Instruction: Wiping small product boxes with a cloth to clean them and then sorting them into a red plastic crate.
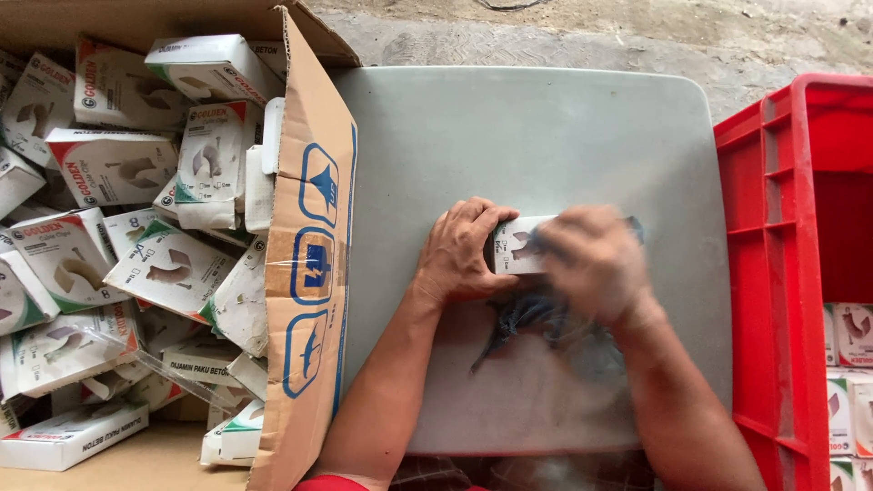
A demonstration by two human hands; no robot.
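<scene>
The head view looks straight down on a pale grey table [546, 127] with rounded corners, its top smooth and bare apart from what lies under the hands. Beyond its far edge runs a rough concrete floor [637, 36], cracked and dusty. To the left stands an open cardboard carton [314, 227], one flap with blue printed symbols leaning over the table edge, and inside it a loose heap of small white boxes [136, 209] with red and green trim, lying at every angle. To the right, a red plastic crate [773, 273] stands against the table, and a few of the same white packs [850, 364] stand in neat rows within it, cut off by the picture's edge. Near the table's middle, the left hand [459, 255] curls round the left end of one small white box [516, 247], fingers over the top and thumb on the near side, gripping it firmly. The right hand [596, 264] covers the box's right end, but it is smeared by motion, so whether it grips or only touches cannot be told. Below the hands lies a clear plastic bag [546, 336] with something dark inside, too blurred to name. Both forearms reach in from the bottom edge, where a bit of red sleeve [332, 484] shows.
</scene>
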